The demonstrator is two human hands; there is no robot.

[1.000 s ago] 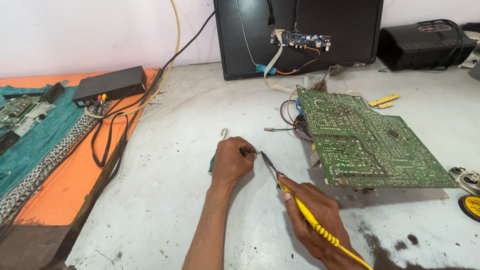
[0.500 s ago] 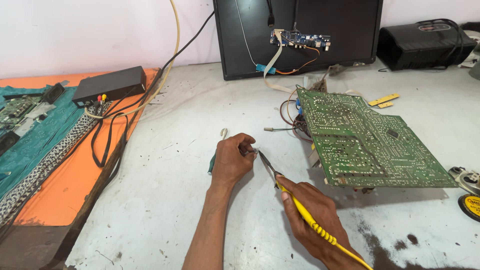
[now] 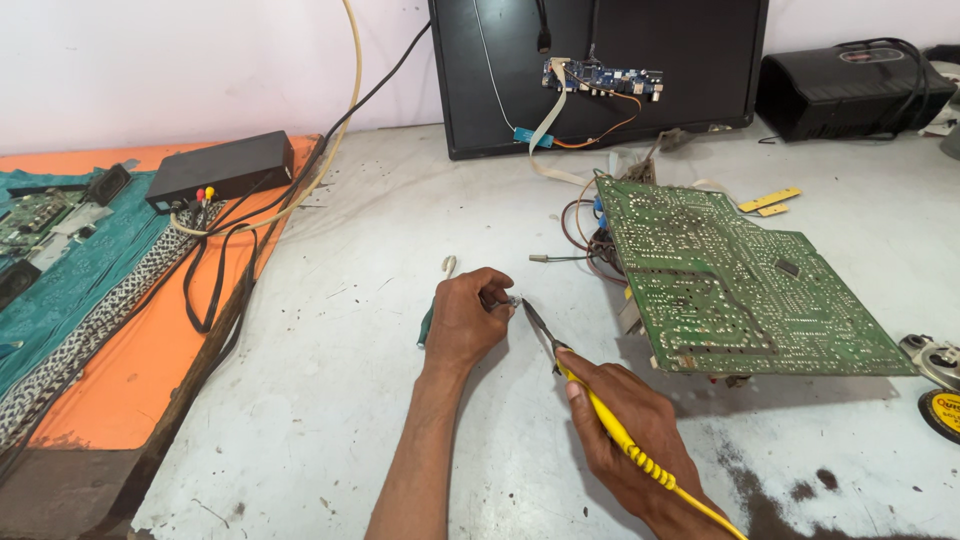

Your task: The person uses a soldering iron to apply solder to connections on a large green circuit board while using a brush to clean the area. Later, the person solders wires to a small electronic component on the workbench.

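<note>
Right hand (image 3: 625,440) gripping yellow soldering iron (image 3: 590,395), fingers wrapped tight round handle. Long axis diagonal, dark tip toward 11 o'clock, cord end toward 5 o'clock. Tip meets small metal part pinched in fingers of left hand (image 3: 465,322), mid-bench (image 3: 330,380). Green-handled tool (image 3: 427,325) under left palm. Green circuit board (image 3: 730,285) at 3 o'clock, propped and tilted.
</note>
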